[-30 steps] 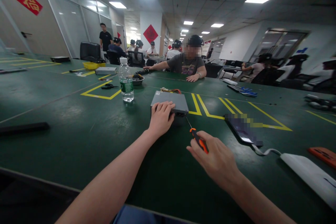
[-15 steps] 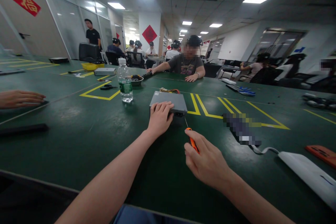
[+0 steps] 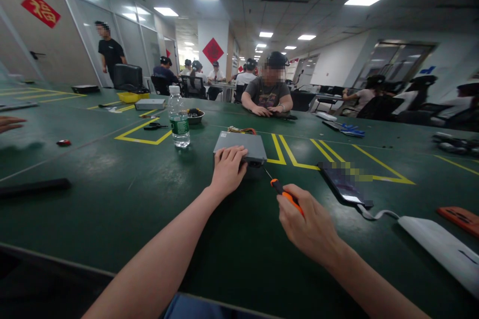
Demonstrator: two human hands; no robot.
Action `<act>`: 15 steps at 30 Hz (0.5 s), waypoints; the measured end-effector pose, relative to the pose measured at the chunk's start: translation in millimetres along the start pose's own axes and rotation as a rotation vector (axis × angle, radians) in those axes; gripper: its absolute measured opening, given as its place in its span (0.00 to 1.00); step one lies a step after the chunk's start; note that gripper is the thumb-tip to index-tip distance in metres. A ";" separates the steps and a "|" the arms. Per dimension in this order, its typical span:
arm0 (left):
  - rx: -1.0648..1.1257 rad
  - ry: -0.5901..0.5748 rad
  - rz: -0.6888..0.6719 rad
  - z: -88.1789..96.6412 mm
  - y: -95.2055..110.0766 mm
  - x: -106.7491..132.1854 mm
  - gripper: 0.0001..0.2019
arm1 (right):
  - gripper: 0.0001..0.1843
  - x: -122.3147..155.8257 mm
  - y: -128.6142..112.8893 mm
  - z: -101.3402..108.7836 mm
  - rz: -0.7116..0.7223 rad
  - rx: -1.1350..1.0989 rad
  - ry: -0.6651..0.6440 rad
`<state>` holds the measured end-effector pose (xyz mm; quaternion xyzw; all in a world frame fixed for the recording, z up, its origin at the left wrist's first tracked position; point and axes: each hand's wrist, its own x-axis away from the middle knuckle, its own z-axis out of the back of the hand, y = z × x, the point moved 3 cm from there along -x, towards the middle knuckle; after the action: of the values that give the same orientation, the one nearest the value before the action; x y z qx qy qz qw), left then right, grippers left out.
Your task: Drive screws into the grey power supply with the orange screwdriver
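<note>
Above green table (image 3: pixel 123 209), right hand (image 3: pixel 312 222) grips screwdriver (image 3: pixel 277 186) pointing diagonally forward-left; left hand (image 3: pixel 230 169) clasps box (image 3: pixel 255 142).

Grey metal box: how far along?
Done: grey rectangular metal box set out, steadied under the left hand. In hand: an orange-and-black screwdriver in the right hand, tip by the box's near right corner; contact unclear. Left: probably driver work, since the box looks closed; how much can't be told.

Bottle (image 3: pixel 179 123) left of box (image 3: pixel 250 142)
</note>
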<state>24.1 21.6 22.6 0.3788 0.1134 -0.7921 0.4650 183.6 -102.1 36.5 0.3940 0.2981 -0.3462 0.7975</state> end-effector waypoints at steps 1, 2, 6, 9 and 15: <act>0.000 -0.001 0.001 -0.1 0.0 0.0 0.15 | 0.11 2.3 -0.9 -1.7 0.038 -0.012 -0.001; -0.001 -0.003 0.002 -0.2 0.0 0.1 0.15 | 0.12 4.1 -1.3 -3.0 0.073 -0.016 -0.004; 0.004 -0.002 0.003 -0.8 -0.3 0.2 0.15 | 0.08 1.6 0.3 -1.7 0.087 0.031 -0.005; 0.008 0.003 0.001 -0.7 -0.5 0.0 0.14 | 0.07 -4.6 -0.5 1.3 0.031 0.022 0.004; 0.009 -0.001 0.002 1.1 0.3 0.4 0.15 | 0.14 -4.7 -5.3 -3.0 0.095 -0.102 -0.028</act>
<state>23.7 20.6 23.1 0.3805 0.1092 -0.7925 0.4639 176.1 -100.5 36.3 0.3616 0.2850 -0.2976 0.8363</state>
